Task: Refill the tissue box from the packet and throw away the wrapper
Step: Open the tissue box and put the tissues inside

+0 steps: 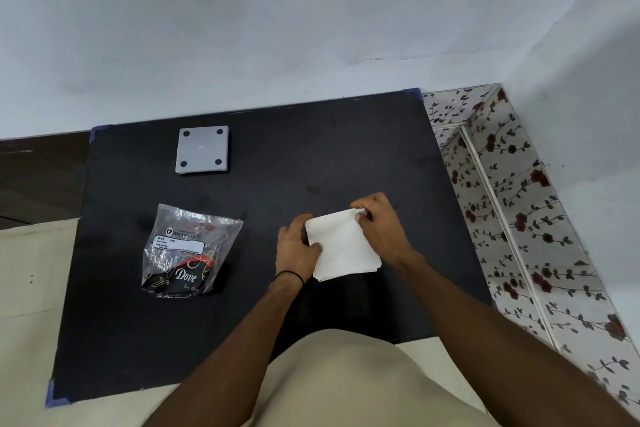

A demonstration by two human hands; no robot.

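Both hands grasp a white stack of tissues [341, 243] right of the counter's middle: the left hand [298, 246] is curled around the stack's left edge, thumb lying on top, while the right hand [381, 222] pinches its far corner with bent fingers. A dark shape shows beneath the stack, though whether it is the tissue box cannot be told. Toward the black counter's [311, 156] left edge lies the clear wrapper [188, 250], crumpled and printed, and a grey square plate [202, 150] rests near the far edge.
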